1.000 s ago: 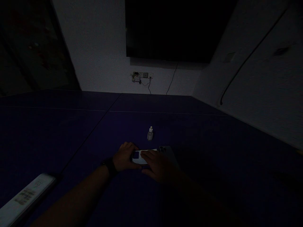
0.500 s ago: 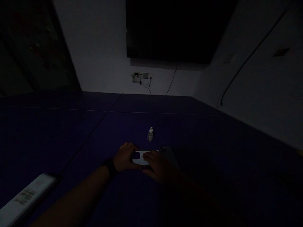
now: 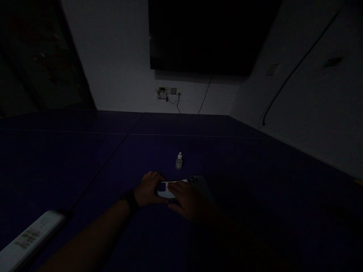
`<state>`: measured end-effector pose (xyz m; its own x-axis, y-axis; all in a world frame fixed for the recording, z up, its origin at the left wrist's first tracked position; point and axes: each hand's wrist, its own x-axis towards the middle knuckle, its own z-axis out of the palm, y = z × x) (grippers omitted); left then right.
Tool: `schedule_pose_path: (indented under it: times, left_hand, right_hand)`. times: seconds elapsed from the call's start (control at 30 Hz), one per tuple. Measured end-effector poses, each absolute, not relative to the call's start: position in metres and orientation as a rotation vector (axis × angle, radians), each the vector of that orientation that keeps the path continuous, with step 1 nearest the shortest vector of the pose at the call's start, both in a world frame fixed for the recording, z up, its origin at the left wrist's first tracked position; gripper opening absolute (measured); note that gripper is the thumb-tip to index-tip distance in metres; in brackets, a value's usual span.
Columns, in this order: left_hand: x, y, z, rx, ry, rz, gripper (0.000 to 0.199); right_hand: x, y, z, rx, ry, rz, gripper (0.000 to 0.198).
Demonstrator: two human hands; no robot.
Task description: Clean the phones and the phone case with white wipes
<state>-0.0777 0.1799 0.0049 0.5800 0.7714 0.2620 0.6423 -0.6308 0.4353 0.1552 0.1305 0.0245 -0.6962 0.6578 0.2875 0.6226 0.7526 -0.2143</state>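
My left hand (image 3: 147, 189), with a dark band on the wrist, grips the left end of a pale phone case (image 3: 163, 194) between thumb and fingers. Purple table surface shows through the case's camera cutout. My right hand (image 3: 185, 198) lies over the case's right part, fingers bent together and pressed onto its face. A small whitish bit shows at its fingertips; what it is, I cannot make out. Just right of the case a phone (image 3: 202, 185) lies camera side up, partly hidden by the right hand. Beyond the hands stands a small dropper bottle (image 3: 179, 161) with a white cap.
The room is dark. A long white box-like thing (image 3: 34, 236) with blurred print lies at the lower left of the purple table (image 3: 93, 151). On the back wall are a large dark screen (image 3: 204, 37), sockets (image 3: 171, 91) and hanging cables.
My right hand's fingertips have shifted slightly left along the case. My left hand keeps its grip. The whole view has moved a little.
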Motion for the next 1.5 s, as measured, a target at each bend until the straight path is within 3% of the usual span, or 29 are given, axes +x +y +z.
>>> schedule_pose_path:
  times: [0.2, 0.37, 0.57, 0.73, 0.97, 1.5]
  left_hand:
    - [-0.078, 0.181, 0.003, 2.521, 1.155, 0.635, 0.068]
    - [-0.078, 0.181, 0.002, 2.522, 1.157, 0.635, 0.069]
    - [-0.078, 0.181, 0.003, 2.525, 1.148, 0.638, 0.069]
    - [-0.078, 0.18, 0.004, 2.517, 1.157, 0.623, 0.071]
    - [-0.078, 0.179, 0.005, 2.515, 1.165, 0.616, 0.07]
    - [-0.077, 0.179, 0.005, 2.529, 1.165, 0.627, 0.071]
  right_hand:
    - [0.156, 0.131, 0.024, -1.063, -2.619, 0.142, 0.028]
    - [0.155, 0.131, 0.022, -0.946, -2.613, 0.175, 0.042]
    - [0.161, 0.129, 0.03, -1.031, -2.64, 0.175, 0.026]
    - [0.16, 0.125, 0.03, -0.846, -2.684, 0.274, 0.035]
    - [0.165, 0.13, 0.029, -0.893, -2.635, 0.315, 0.026]
    - [0.155, 0.124, 0.024, -0.913, -2.581, 0.378, 0.038]
